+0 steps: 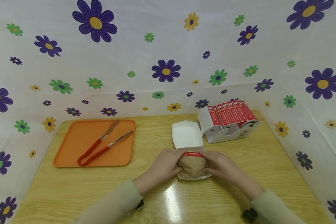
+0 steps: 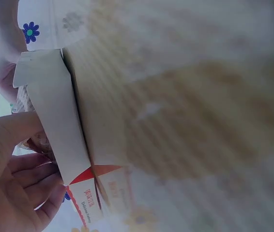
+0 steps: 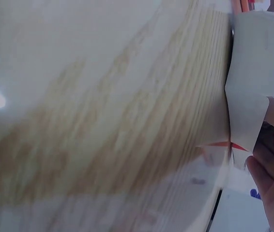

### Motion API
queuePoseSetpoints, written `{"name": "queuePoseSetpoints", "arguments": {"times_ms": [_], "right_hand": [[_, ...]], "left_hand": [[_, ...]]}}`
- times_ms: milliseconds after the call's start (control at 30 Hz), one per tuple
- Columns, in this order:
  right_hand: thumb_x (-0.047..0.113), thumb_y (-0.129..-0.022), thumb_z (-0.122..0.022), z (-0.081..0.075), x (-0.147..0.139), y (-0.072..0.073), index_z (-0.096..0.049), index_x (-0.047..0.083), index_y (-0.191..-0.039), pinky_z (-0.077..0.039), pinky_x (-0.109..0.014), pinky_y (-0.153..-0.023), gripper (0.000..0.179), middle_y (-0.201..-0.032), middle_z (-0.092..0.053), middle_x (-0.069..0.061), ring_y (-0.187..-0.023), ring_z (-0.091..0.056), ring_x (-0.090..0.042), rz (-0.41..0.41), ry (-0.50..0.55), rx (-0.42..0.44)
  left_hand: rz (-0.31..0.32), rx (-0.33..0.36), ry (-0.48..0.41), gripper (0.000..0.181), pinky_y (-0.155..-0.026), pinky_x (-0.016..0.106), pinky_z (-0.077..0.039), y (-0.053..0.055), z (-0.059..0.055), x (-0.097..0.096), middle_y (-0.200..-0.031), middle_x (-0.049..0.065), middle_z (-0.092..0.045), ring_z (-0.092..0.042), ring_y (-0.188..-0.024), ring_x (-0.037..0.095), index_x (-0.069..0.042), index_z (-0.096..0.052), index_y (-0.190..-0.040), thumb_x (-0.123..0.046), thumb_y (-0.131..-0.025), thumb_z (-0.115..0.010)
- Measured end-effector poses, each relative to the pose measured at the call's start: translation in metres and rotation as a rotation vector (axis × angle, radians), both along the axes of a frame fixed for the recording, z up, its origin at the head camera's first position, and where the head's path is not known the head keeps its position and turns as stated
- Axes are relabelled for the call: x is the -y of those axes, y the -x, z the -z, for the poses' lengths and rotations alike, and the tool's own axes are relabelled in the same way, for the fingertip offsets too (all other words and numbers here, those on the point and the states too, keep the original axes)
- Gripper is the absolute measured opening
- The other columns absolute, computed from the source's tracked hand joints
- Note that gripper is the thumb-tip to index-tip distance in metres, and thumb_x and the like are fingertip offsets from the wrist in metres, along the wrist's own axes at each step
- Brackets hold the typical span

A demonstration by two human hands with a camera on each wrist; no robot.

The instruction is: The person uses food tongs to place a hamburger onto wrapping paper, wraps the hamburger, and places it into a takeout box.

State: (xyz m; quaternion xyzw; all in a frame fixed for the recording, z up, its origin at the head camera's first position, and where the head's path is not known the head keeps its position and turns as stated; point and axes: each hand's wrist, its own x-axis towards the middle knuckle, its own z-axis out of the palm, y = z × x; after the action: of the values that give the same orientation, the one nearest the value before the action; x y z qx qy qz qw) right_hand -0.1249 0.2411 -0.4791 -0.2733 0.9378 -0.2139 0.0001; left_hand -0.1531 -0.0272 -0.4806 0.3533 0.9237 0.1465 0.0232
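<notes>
A round bundle in brown paper (image 1: 192,165), shaped like a wrapped burger, sits in the base of a white clamshell box (image 1: 187,134). A red sticker (image 1: 192,154) lies across its top, and the box lid is raised at the far side. From the left, my left hand (image 1: 166,165) holds the bundle with curled fingers and thumb. My right hand (image 1: 221,165) holds its other side the same way. In the left wrist view the box wall (image 2: 59,121) hides part of the bundle; in the right wrist view the box (image 3: 253,58) covers most of it.
At the left of the wooden table (image 1: 154,137) lies an orange tray (image 1: 74,137) with red-handled tongs (image 1: 96,151) on it. Behind my right hand stands a white dispenser (image 1: 208,124) with several red-labelled sticker rolls (image 1: 231,112). A flower-patterned cloth (image 1: 145,49) encloses the back and sides.
</notes>
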Motion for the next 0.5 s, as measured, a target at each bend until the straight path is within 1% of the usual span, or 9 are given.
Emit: {"name": "queuePoseSetpoints", "arguments": {"times_ms": [100,233,367,500], "right_hand": [[0.011,-0.085,-0.089,0.001,0.006,0.001,-0.062,-0.003,-0.144,-0.057,-0.056,-0.108,0.066,-0.140,-0.069,-0.022,-0.126,-0.069,-0.040,-0.007,0.010,0.008],[0.011,-0.085,-0.089,0.002,0.014,0.003,-0.061,-0.003,-0.145,-0.057,-0.056,-0.108,0.067,-0.141,-0.069,-0.022,-0.127,-0.069,-0.040,-0.013,0.014,0.011],[0.011,-0.086,-0.088,0.002,0.019,0.003,-0.059,-0.003,-0.147,-0.056,-0.057,-0.109,0.069,-0.142,-0.068,-0.023,-0.128,-0.068,-0.041,-0.007,0.011,0.014],[0.010,-0.086,-0.087,0.003,0.019,0.000,-0.058,-0.004,-0.148,-0.054,-0.058,-0.111,0.070,-0.145,-0.065,-0.024,-0.131,-0.066,-0.042,0.002,0.014,0.003]], "left_hand": [[-0.010,0.005,-0.028,0.071,-0.115,0.041,-0.052,-0.001,0.003,0.007,-0.149,0.006,-0.066,-0.066,-0.134,0.023,-0.007,-0.058,-0.151,-0.029,-0.090,-0.087],[-0.028,0.014,-0.038,0.069,-0.113,0.043,-0.054,-0.002,0.005,0.014,-0.150,0.007,-0.065,-0.065,-0.136,0.024,-0.006,-0.058,-0.151,-0.026,-0.091,-0.086],[-0.038,0.016,-0.046,0.068,-0.112,0.043,-0.054,-0.003,0.004,0.018,-0.150,0.009,-0.065,-0.065,-0.136,0.026,-0.005,-0.057,-0.151,-0.023,-0.092,-0.085],[-0.034,0.011,-0.066,0.069,-0.116,0.046,-0.052,-0.006,0.004,0.019,-0.151,0.012,-0.064,-0.064,-0.137,0.029,-0.003,-0.056,-0.152,-0.022,-0.092,-0.084]]}}
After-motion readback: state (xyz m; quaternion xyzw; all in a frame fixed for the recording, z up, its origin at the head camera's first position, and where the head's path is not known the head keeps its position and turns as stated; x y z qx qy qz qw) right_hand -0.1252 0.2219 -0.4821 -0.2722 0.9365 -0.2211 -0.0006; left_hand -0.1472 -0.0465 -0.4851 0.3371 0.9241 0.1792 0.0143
